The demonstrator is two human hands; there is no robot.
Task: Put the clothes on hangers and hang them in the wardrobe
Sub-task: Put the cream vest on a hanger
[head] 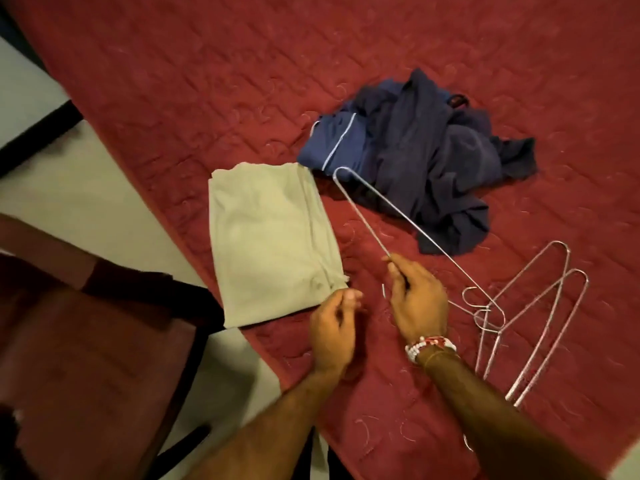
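Left to right: a chair (86, 323) with a dark red seat sat at the near left, off the bed (173, 81). The folded beige garment (273, 244) lay flat near the bed's left edge; soft, light, and floppy once lifted. My call was to thread it over a hanger bar by its folded edge, not by one corner. The left hand (334, 327) sat at that garment's near right corner with fingers curled, and I couldn't tell if it pinched the cloth or just hovered there. The right hand (419, 299), with a beaded bracelet (431, 346) on its wrist, was clenched around one straight run of a wire hanger (362, 216). The hanger's bent end pointed far, toward the navy pile, and its hook lay to the right near the spares. Thin metal wire: light, springy, slick, and likely to twist in a one-point hold, so better gripped near the hook or mid-bar. The navy clothes (415, 161) were heaped far right of centre on the quilt, one piece with pale piping. They looked soft and tangled, so probably needed shaking out and lifting by collar or shoulders. The spare wire hangers (540, 295) lay overlapped at the near right; their hooks looked set to snag each other, so lift one at a time. No wardrobe in view. No brand, label or writing was readable; a small red bit at the far edge of the navy pile was too blurred to identify.
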